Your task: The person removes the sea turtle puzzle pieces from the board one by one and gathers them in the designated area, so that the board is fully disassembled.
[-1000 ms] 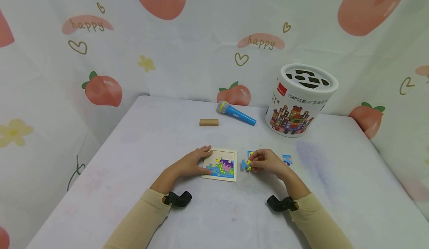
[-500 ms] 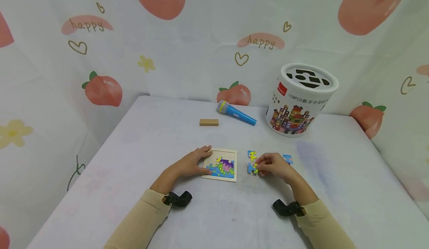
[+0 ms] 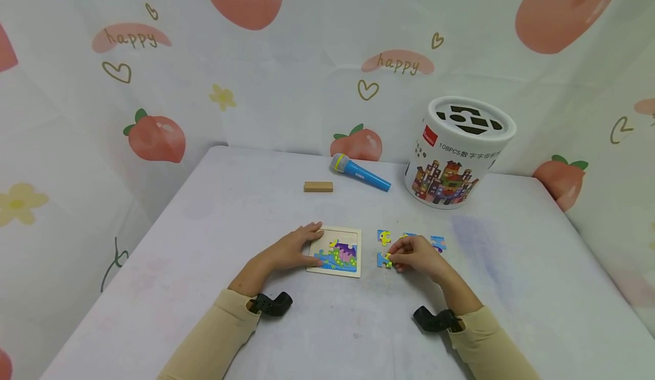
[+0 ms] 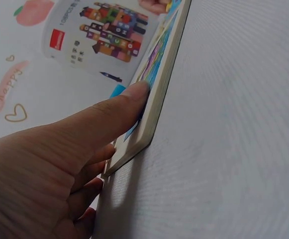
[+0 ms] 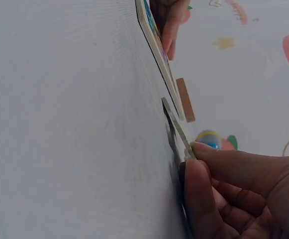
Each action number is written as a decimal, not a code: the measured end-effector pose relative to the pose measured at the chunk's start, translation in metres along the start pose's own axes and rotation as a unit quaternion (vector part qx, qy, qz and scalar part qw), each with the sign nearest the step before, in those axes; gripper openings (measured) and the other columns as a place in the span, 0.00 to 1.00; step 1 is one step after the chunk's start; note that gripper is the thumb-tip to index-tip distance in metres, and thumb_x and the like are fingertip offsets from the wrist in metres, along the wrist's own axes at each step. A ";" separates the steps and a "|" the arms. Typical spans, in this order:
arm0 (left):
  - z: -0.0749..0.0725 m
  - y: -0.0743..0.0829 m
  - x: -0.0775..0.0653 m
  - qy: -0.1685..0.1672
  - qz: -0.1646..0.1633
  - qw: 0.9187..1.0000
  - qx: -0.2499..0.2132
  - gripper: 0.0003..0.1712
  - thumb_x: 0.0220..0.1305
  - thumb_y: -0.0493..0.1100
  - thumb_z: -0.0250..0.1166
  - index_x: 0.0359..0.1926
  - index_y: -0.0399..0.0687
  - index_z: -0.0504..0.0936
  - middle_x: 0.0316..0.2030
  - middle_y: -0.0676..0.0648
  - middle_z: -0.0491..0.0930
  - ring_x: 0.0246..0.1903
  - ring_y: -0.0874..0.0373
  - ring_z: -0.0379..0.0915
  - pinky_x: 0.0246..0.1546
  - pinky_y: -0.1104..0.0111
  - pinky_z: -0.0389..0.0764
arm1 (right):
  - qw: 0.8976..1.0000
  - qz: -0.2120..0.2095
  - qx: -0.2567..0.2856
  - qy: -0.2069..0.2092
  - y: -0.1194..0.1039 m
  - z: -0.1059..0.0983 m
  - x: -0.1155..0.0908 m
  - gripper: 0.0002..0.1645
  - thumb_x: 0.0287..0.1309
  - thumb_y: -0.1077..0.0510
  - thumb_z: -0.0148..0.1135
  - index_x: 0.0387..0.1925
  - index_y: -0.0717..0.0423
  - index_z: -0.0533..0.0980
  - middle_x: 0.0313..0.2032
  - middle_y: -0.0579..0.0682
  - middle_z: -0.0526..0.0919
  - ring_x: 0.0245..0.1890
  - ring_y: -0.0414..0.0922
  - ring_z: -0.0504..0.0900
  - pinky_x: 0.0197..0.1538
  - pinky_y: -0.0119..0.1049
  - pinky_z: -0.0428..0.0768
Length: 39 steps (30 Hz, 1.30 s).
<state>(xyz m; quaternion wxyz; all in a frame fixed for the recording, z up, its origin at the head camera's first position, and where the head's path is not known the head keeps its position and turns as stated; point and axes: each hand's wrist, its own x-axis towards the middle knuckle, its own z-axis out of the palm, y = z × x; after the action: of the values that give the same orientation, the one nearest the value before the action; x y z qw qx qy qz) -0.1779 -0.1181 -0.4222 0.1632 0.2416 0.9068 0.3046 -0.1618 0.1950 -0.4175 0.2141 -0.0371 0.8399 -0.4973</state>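
Observation:
In the head view a wooden jigsaw tray (image 3: 334, 275) lies on the table, partly filled with a purple and green picture. My left hand (image 3: 293, 248) rests over its left side, fingers stretched along the far part; in the left wrist view the thumb (image 4: 129, 99) presses on the tray's face. To the right, my right hand (image 3: 417, 253) pinches a blue and yellow puzzle piece (image 3: 382, 259) between thumb and index finger. The right wrist view shows this piece (image 5: 176, 122) edge-on, slightly tilted, just above the tabletop or touching it; I cannot tell which.
Loose puzzle pieces lie beyond the right hand: one with a yellow shape (image 3: 384, 236), one mostly covered (image 3: 409, 234), and another (image 3: 438, 243) farther right. Behind are a wooden block (image 3: 318, 187), a blue toy microphone (image 3: 364, 174) and a large white tub (image 3: 455, 152).
My right hand has shifted right with the pinched piece, away from the tray, then nearly stopped. More of the loose pieces behind it now shows. The left hand has stayed on the tray.

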 end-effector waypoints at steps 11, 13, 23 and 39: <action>0.000 0.000 -0.001 0.003 0.002 1.000 0.004 0.43 0.54 0.52 0.69 0.67 0.43 0.63 0.72 0.47 0.51 0.72 0.47 0.41 0.70 0.51 0.48 | 1.000 -0.014 0.004 -0.005 -0.001 -0.001 -0.001 0.12 0.57 0.63 0.61 0.38 0.71 0.76 0.25 0.48 0.79 0.24 0.38 0.78 0.30 0.29 0.82; 0.000 -0.001 -0.001 0.004 0.003 1.000 0.003 0.43 0.54 0.52 0.69 0.67 0.43 0.63 0.72 0.47 0.52 0.72 0.46 0.41 0.70 0.51 0.47 | 1.000 -0.017 0.004 -0.005 -0.001 -0.001 -0.001 0.12 0.57 0.63 0.61 0.38 0.71 0.76 0.25 0.48 0.79 0.24 0.37 0.78 0.30 0.29 0.82; 0.000 -0.003 0.000 0.004 0.007 1.000 0.006 0.43 0.54 0.53 0.68 0.67 0.43 0.63 0.72 0.47 0.52 0.72 0.47 0.41 0.70 0.50 0.48 | 0.999 -0.013 -0.023 0.026 -0.002 0.001 0.000 0.09 0.56 0.64 0.62 0.34 0.69 0.77 0.26 0.49 0.79 0.23 0.38 0.77 0.29 0.29 0.81; 0.002 -0.003 0.000 0.004 0.009 1.000 0.001 0.43 0.54 0.52 0.69 0.67 0.42 0.63 0.72 0.47 0.52 0.72 0.47 0.40 0.70 0.51 0.47 | 0.987 -0.082 -0.130 0.042 0.004 -0.001 0.000 0.15 0.46 0.58 0.72 0.34 0.62 0.78 0.26 0.49 0.74 0.27 0.41 0.69 0.27 0.28 0.70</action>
<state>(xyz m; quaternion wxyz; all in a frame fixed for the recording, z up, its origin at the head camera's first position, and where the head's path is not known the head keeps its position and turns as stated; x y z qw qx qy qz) -0.1787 -0.1196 -0.4255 0.1566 0.2485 0.9055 0.3062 -0.1616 0.1975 -0.4205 0.1307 -0.1121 0.8997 -0.4011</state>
